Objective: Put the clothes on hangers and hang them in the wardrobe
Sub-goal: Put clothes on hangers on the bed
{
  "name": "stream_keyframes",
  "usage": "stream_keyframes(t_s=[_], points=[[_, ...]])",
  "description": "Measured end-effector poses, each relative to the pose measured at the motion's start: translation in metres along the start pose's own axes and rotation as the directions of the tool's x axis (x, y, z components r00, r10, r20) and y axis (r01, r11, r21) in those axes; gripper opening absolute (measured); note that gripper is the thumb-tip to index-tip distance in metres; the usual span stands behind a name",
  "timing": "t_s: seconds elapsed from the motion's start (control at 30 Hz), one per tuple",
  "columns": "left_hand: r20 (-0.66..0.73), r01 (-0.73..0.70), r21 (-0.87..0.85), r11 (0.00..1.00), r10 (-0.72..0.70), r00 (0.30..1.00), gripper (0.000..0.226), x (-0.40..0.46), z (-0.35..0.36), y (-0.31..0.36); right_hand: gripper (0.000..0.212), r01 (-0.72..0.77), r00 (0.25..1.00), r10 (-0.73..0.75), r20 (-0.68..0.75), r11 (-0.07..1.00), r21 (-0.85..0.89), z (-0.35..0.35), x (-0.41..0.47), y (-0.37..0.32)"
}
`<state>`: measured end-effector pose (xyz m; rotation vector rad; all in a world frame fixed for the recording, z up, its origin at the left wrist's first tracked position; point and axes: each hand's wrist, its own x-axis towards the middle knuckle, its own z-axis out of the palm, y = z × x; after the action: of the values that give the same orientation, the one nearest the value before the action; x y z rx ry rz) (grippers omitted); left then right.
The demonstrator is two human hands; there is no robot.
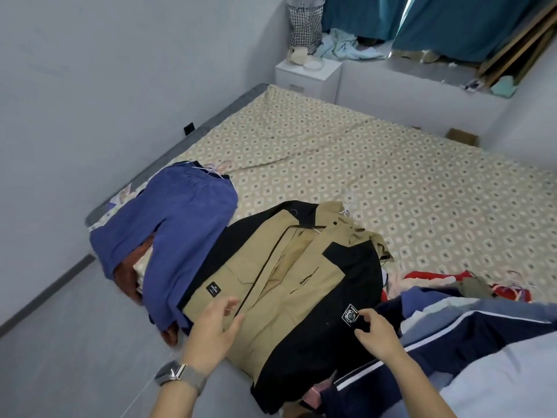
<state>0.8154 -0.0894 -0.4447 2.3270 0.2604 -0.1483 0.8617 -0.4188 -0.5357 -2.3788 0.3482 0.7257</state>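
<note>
A tan and black jacket point(280, 267) lies flat on the bed point(346, 152), with a white hanger point(346, 206) showing at its collar. My left hand point(215, 327) hovers open over the jacket's tan front near the zipper. My right hand point(376, 330) pinches the black sleeve fabric just below a white patch. Left of the jacket, a blue garment point(177, 224) on a white hanger lies over a rust-coloured one. A navy and grey striped garment point(452, 336) is piled at the right. No wardrobe is in view.
Red clothes with hangers point(512, 285) lie at the bed's right edge. A white nightstand point(307, 76) stands beyond the bed with a checked laundry basket point(304, 22) behind it. Teal curtains point(437, 22) hang over a ledge. Grey wall runs along the left.
</note>
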Motion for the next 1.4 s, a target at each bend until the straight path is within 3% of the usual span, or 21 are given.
stream_keyframes(t_s=[0.3,0.5,0.63,0.7,0.8,0.87,0.97,1.07,1.17,1.27,1.4], points=[[0.231,-0.062,0.156,0.986,0.024,0.973,0.034,0.126,0.038,0.010,0.063,-0.260,0.962,0.252,0.103,0.963,0.078,-0.018,0.136,-0.010],[0.274,-0.086,0.216,0.973,0.025,0.961,0.032,0.205,0.053,0.012,0.072,-0.347,0.937,0.344,0.065,0.938,0.026,-0.034,0.229,0.005],[0.287,-0.060,0.232,0.971,-0.009,0.958,0.031,0.233,0.066,-0.003,0.073,-0.314,0.949,0.314,-0.018,0.949,-0.010,-0.046,0.280,-0.002],[0.286,-0.037,0.239,0.970,-0.034,0.958,0.031,0.244,0.074,-0.011,0.062,-0.306,0.951,0.305,-0.049,0.952,-0.018,-0.050,0.304,-0.003],[0.284,0.010,0.242,0.970,-0.080,0.955,0.031,0.254,0.081,-0.024,0.019,-0.319,0.946,0.314,-0.082,0.946,-0.054,-0.052,0.340,-0.001],[0.280,0.042,0.252,0.967,-0.115,0.953,0.031,0.260,0.082,-0.033,0.023,-0.331,0.943,0.326,-0.067,0.941,-0.069,-0.048,0.362,0.007],[0.265,0.080,0.264,0.961,-0.152,0.952,0.033,0.270,0.083,-0.046,0.023,-0.363,0.932,0.362,-0.026,0.930,-0.056,-0.046,0.376,0.007],[0.248,0.115,0.261,0.958,-0.182,0.952,0.032,0.283,0.084,-0.053,0.050,-0.368,0.929,0.368,-0.026,0.930,0.008,-0.043,0.378,0.006],[0.238,0.130,0.238,0.963,-0.187,0.953,0.031,0.290,0.089,-0.051,0.059,-0.344,0.936,0.350,-0.032,0.931,0.121,-0.040,0.369,0.001],[0.243,0.116,0.216,0.970,-0.169,0.955,0.031,0.288,0.093,-0.044,0.060,-0.230,0.953,0.269,-0.140,0.942,0.244,-0.037,0.351,-0.009],[0.262,0.139,0.163,0.977,-0.178,0.948,0.029,0.277,0.092,-0.039,0.063,-0.252,0.882,0.350,-0.315,0.916,0.311,-0.025,0.309,-0.031]])
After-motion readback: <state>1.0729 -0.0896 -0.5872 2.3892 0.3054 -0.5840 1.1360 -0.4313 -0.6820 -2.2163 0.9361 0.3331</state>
